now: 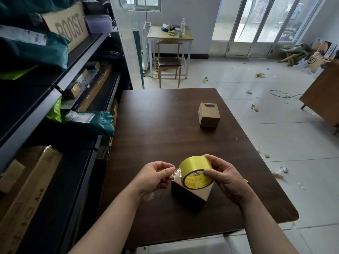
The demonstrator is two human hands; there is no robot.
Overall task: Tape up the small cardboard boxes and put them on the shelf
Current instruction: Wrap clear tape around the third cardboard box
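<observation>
Your right hand [224, 176] grips the yellow tape roll [196, 172] just above the near cardboard box [190, 197] on the dark table [165, 125], while your left hand [156, 177] pinches the clear tape end [177, 173]. The second box [209, 115] sits well apart, farther up the table; the shelf [60, 85] stands at your left.

A person's right hand [225, 178] grips a yellow tape roll [192, 163] over a small box [201, 193] on a dark table [165, 125], while the left hand [156, 177] pinches the tape's clear loose end [177, 173]. A second box [209, 116] stands well apart, farther along the table; a shelf [36, 118] of parcels [91, 123] lines the left
</observation>
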